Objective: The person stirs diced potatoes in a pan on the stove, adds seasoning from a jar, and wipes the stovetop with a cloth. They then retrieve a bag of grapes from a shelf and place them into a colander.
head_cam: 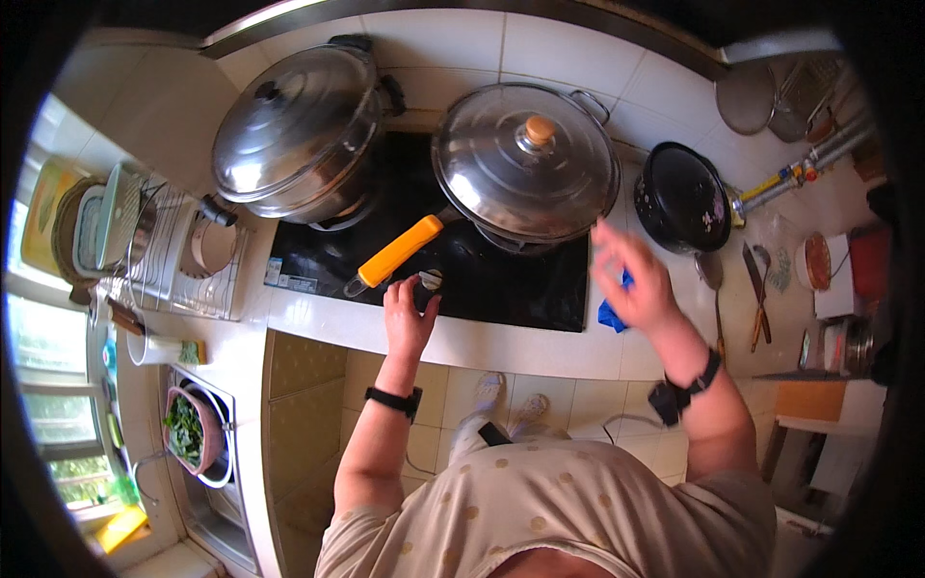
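My left hand (410, 318) has its fingers and thumb around a control knob (429, 280) at the front of the black glass gas cooktop (506, 289). Just above that hand, the orange handle (401, 251) of a wok points towards me. A domed metal lid (498, 173) with a wooden knob (540, 130) covers this wok on the right burner. My right hand (636, 278), blurred, hovers past the cooktop's right edge with nothing in it. Beneath it is a crumpled blue item (613, 314), partly hidden.
On the left burner stands a large lidded steel pot (303, 137). A black basin (683, 199), a ladle (710, 271) and a knife (753, 271) are at right. Leafy greens fill a pink basket (211, 441) in the sink (235, 520), beyond the dish rack (231, 296).
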Available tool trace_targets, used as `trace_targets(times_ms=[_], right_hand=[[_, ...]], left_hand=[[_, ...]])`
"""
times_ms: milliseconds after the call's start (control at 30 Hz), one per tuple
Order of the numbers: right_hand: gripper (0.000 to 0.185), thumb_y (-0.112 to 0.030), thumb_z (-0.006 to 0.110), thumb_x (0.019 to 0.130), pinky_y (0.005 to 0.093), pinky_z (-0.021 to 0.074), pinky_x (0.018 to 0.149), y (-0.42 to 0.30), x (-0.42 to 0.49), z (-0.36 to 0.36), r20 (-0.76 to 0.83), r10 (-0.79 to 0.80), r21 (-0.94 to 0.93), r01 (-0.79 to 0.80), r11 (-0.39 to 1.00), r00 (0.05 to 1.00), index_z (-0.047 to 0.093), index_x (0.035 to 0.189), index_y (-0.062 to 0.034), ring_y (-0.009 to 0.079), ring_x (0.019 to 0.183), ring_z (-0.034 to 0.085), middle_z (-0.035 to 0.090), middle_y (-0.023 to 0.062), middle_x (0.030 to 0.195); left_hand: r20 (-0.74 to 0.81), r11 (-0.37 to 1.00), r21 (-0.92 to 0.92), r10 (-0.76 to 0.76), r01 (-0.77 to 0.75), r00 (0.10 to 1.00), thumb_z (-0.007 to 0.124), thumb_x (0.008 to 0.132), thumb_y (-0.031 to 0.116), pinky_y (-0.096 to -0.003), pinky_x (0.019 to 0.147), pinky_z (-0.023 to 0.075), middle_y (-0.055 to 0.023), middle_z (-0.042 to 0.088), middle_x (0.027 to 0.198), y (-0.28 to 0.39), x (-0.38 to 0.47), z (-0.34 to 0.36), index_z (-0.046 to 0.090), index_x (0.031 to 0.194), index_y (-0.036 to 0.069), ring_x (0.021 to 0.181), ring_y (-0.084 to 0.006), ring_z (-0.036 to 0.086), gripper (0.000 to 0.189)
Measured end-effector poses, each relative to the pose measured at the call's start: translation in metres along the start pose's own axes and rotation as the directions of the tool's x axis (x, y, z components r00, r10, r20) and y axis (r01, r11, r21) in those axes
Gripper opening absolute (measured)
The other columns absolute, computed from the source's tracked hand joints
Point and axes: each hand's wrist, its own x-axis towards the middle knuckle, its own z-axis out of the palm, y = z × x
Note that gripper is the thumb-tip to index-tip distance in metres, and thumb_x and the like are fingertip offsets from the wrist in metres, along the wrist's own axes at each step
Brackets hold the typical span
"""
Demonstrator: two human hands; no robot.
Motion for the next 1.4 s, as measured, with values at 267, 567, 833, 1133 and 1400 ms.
trace_targets(times_ms=[267, 567, 833, 1133, 1400], right_hand=[[0.045, -0.006, 0.064, 0.083, 0.0348, 0.0526, 0.068, 0.022, -0.278, 0.007, 0.169, 0.595, -0.104, -0.586, 0.804, 0.786, 0.055, 0.127, -0.0071, 0.0254, 0.075, 0.065, 0.066, 0.011, 0.087], [0.044, -0.017, 0.061, 0.085, 0.0346, 0.0537, 0.067, 0.051, -0.552, 0.083, 0.252, 0.922, -0.018, -0.951, 0.307, 0.293, 0.055, 0.128, -0.0093, 0.0226, 0.072, 0.066, 0.067, 0.0111, 0.081], [0.049, -0.014, 0.056, 0.081, 0.0425, 0.0529, 0.071, 0.044, -0.782, 0.155, 0.3, 0.94, 0.066, -0.979, -0.191, -0.163, 0.051, 0.128, -0.0024, 0.0327, 0.078, 0.066, 0.067, 0.019, 0.083], [0.046, -0.011, 0.051, 0.086, 0.0397, 0.0487, 0.073, -0.005, -0.83, 0.178, 0.192, 0.979, 0.08, -0.993, -0.084, -0.068, 0.05, 0.131, -0.0022, 0.0308, 0.081, 0.06, 0.062, 0.0185, 0.09], [0.052, -0.011, 0.051, 0.083, 0.0388, 0.0493, 0.071, 0.011, -0.848, 0.209, 0.258, 0.965, 0.071, -0.997, 0.029, 0.046, 0.047, 0.134, -0.0011, 0.0292, 0.079, 0.061, 0.062, 0.0207, 0.088]], left_hand=[[-0.139, 0.995, -0.064, -0.089, 0.081, 0.986, 0.082, 0.071, 0.017, -0.0422, 0.095, 0.0424, -0.0205, 0.049, 0.115, -0.013, 0.009, 0.065, 0.051, 0.115, 0.002, 0.107, -0.0391, 0.05, 0.056], [-0.248, 0.997, -0.044, -0.074, 0.065, 0.966, 0.079, 0.077, 0.016, -0.0309, 0.08, 0.0475, -0.011, 0.048, 0.112, -0.032, -0.003, 0.083, 0.054, 0.112, 0.004, 0.095, -0.0222, 0.053, 0.044], [-0.322, 0.989, -0.148, -0.057, 0.01, 0.945, 0.076, 0.083, 0.017, -0.0237, 0.073, 0.0488, -0.0048, 0.057, 0.103, -0.066, 0.006, 0.083, 0.061, 0.109, 0.004, 0.084, -0.0123, 0.057, 0.033], [-0.288, 0.966, -0.256, -0.098, 0.022, 0.952, 0.071, 0.086, 0.012, -0.0245, 0.074, 0.051, -0.0068, 0.065, 0.094, -0.063, 0.01, 0.08, 0.06, 0.112, 0.003, 0.082, -0.0136, 0.06, 0.029], [-0.231, 0.959, -0.282, -0.075, 0.007, 0.97, 0.064, 0.09, 0.009, -0.0264, 0.081, 0.0509, -0.0082, 0.066, 0.1, -0.063, 0.009, 0.076, 0.058, 0.12, 0.003, 0.088, -0.0155, 0.061, 0.031]])
